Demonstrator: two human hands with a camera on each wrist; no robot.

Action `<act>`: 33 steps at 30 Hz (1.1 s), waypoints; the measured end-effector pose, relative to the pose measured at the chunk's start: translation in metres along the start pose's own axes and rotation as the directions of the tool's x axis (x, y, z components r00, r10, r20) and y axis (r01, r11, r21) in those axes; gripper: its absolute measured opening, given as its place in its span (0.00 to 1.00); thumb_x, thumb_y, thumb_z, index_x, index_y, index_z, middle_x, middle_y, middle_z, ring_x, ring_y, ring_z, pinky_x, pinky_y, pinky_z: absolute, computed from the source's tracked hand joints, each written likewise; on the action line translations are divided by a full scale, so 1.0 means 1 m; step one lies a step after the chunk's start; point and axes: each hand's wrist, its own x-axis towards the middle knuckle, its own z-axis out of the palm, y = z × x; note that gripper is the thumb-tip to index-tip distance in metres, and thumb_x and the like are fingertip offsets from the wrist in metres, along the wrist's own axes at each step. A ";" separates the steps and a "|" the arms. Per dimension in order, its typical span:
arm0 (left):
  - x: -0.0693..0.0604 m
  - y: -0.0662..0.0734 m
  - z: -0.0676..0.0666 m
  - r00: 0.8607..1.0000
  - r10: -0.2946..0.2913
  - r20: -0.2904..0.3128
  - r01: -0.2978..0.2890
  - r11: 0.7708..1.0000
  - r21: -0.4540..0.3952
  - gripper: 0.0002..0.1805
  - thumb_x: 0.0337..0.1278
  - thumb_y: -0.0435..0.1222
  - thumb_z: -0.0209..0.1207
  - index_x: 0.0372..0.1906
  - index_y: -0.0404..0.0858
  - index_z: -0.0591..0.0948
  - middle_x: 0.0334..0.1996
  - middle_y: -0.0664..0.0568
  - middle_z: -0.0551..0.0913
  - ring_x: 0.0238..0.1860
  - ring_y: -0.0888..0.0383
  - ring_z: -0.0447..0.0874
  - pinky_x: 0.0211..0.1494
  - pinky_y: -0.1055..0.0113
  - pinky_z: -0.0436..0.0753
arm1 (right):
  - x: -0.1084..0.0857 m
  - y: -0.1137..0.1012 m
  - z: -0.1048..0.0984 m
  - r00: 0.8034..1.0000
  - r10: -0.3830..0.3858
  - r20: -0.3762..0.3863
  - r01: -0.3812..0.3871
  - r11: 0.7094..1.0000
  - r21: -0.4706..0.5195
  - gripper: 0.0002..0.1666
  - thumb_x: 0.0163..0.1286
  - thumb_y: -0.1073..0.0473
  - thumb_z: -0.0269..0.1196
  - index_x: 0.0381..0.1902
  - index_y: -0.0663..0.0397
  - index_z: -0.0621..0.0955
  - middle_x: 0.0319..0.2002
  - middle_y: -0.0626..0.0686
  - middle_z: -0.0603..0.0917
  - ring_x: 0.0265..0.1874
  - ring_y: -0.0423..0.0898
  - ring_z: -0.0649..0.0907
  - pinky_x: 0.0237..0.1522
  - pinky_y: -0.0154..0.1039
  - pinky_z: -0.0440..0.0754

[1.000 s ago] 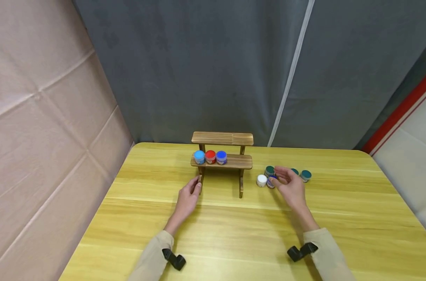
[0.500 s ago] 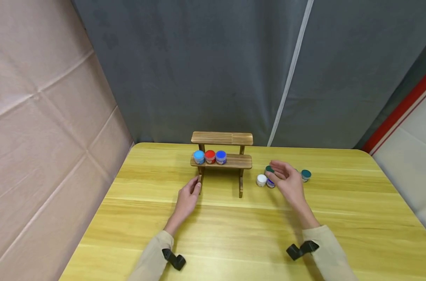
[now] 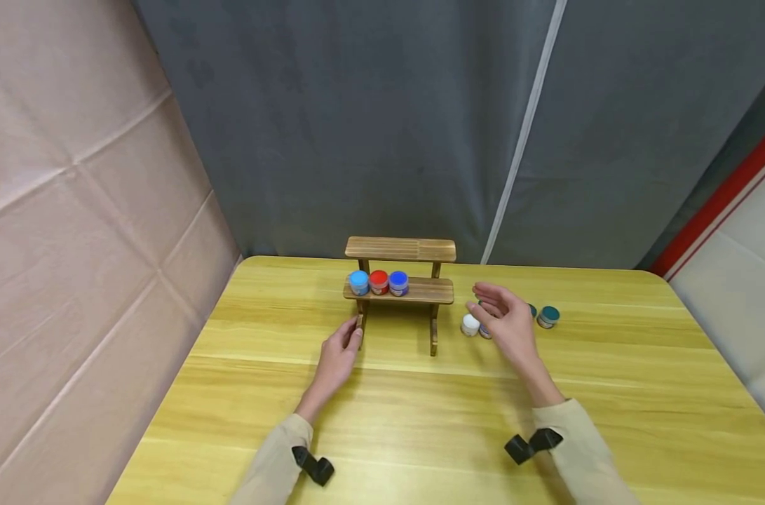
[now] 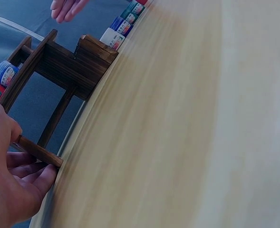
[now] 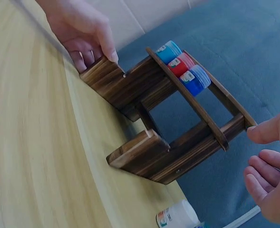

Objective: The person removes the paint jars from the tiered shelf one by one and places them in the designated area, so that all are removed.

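Note:
A two-tier wooden rack holds light blue, red and dark blue jars side by side on its lower shelf. My left hand grips the rack's left leg, thumb on one side and fingers curled on the other in the left wrist view. My right hand hovers right of the rack above the loose jars, empty, fingers loosely bent and thumb apart. A white jar stands left of it; the blue jar beside that is partly hidden by the hand.
Dark green jars stand to the right of my right hand, one in full view and one partly covered. A red-lidded jar shows at the row's far end in the left wrist view. A grey curtain hangs behind the table.
My right hand has moved left and slightly up from the blue jar, which stays on the table. My left hand and the rack have kept their places.

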 end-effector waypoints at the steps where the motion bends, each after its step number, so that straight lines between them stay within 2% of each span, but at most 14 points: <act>1: 0.000 0.000 0.000 1.000 0.000 0.001 0.000 1.000 -0.001 0.26 0.78 0.39 0.50 0.73 0.32 0.69 0.69 0.36 0.74 0.68 0.43 0.76 0.71 0.53 0.77 | 0.000 -0.001 0.001 1.000 -0.005 0.003 0.005 1.000 -0.002 0.28 0.69 0.60 0.68 0.64 0.65 0.77 0.62 0.64 0.81 0.48 0.25 0.80 0.56 0.19 0.79; 5: 0.000 0.000 0.000 1.000 0.004 0.005 -0.004 1.000 -0.006 0.26 0.78 0.39 0.50 0.73 0.32 0.69 0.69 0.36 0.74 0.68 0.43 0.76 0.71 0.52 0.78 | 0.001 -0.005 0.005 1.000 -0.004 0.017 0.004 1.000 0.012 0.28 0.69 0.60 0.68 0.64 0.64 0.77 0.62 0.63 0.81 0.49 0.26 0.80 0.61 0.24 0.80; 7: 0.001 0.000 0.000 1.000 0.005 0.007 -0.005 1.000 -0.008 0.26 0.78 0.39 0.50 0.73 0.32 0.69 0.69 0.36 0.74 0.68 0.43 0.76 0.71 0.52 0.78 | 0.001 -0.007 0.008 1.000 -0.002 0.022 0.001 1.000 0.014 0.28 0.69 0.60 0.68 0.64 0.64 0.77 0.62 0.62 0.81 0.51 0.29 0.81 0.63 0.29 0.80; 10: 0.001 0.001 0.000 1.000 0.005 0.009 -0.005 1.000 -0.007 0.26 0.78 0.39 0.50 0.73 0.32 0.69 0.69 0.36 0.74 0.69 0.43 0.75 0.71 0.52 0.78 | 0.002 -0.009 0.013 0.999 -0.006 0.036 0.005 1.000 0.026 0.27 0.69 0.62 0.68 0.64 0.64 0.77 0.62 0.62 0.81 0.57 0.43 0.83 0.67 0.37 0.80; 14: -0.001 0.001 0.000 1.000 0.009 0.009 -0.009 1.000 -0.001 0.26 0.78 0.38 0.50 0.73 0.31 0.69 0.69 0.36 0.74 0.69 0.42 0.75 0.71 0.52 0.77 | 0.002 -0.011 0.020 0.998 -0.027 0.060 0.025 0.999 0.040 0.27 0.68 0.64 0.68 0.64 0.66 0.77 0.62 0.64 0.81 0.62 0.57 0.81 0.67 0.40 0.79; 20: -0.001 0.000 0.000 1.000 0.013 0.004 -0.013 1.000 0.005 0.26 0.78 0.39 0.50 0.73 0.32 0.69 0.69 0.36 0.74 0.68 0.42 0.75 0.71 0.51 0.77 | 0.002 -0.015 0.031 0.995 -0.062 0.081 0.058 0.997 0.040 0.27 0.67 0.65 0.68 0.63 0.67 0.78 0.61 0.65 0.81 0.61 0.58 0.81 0.67 0.45 0.79; 26: 0.000 -0.001 -0.002 1.000 0.010 -0.006 -0.010 1.000 0.011 0.25 0.78 0.38 0.50 0.72 0.32 0.70 0.68 0.36 0.75 0.68 0.42 0.76 0.71 0.51 0.78 | 0.004 -0.022 0.043 0.993 -0.080 0.090 0.075 0.996 0.056 0.27 0.66 0.66 0.69 0.62 0.66 0.78 0.61 0.65 0.82 0.62 0.58 0.81 0.67 0.42 0.80; 33: 0.000 -0.002 -0.003 1.000 0.021 -0.010 -0.021 1.000 0.015 0.25 0.78 0.37 0.50 0.71 0.30 0.71 0.67 0.35 0.75 0.67 0.41 0.77 0.69 0.51 0.79 | 0.007 -0.030 0.059 0.988 -0.105 0.114 0.099 0.993 0.063 0.28 0.66 0.66 0.70 0.63 0.66 0.77 0.62 0.65 0.81 0.62 0.58 0.81 0.67 0.46 0.80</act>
